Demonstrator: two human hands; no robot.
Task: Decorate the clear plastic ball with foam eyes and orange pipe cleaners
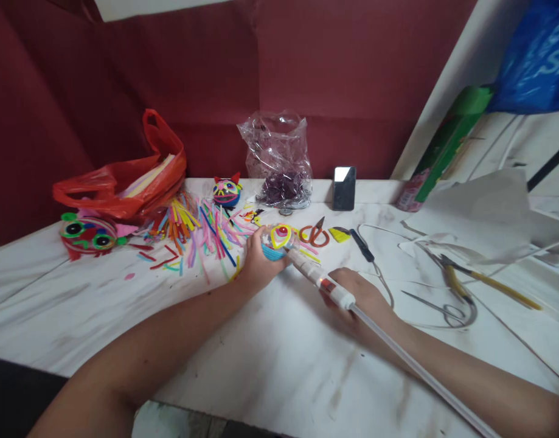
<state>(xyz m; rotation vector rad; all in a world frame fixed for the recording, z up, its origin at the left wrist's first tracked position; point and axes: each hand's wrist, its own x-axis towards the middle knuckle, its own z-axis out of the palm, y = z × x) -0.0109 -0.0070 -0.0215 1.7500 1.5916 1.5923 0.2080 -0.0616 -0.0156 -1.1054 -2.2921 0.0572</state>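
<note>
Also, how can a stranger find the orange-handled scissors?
On the marbled table, find the decorated ball in the left hand. The scissors lie right of it, orange-handled, unlike the slim grey pair past the right hand.

On the bench (261,371), a toy (90,237) lay at the left, with a carrier bag (145,185) behind it. Pipe cleaners (215,228) spread to the toy's right, a second toy (227,193) behind them. Farther right along the back stood a plastic bag (281,179), then a phone (343,190). Before the plastic bag was a ball (275,243) in the left hand (260,261); to its right, scissors (316,235). Pliers (455,283) lay far right, a second pair of scissors (446,310) before them.
</note>
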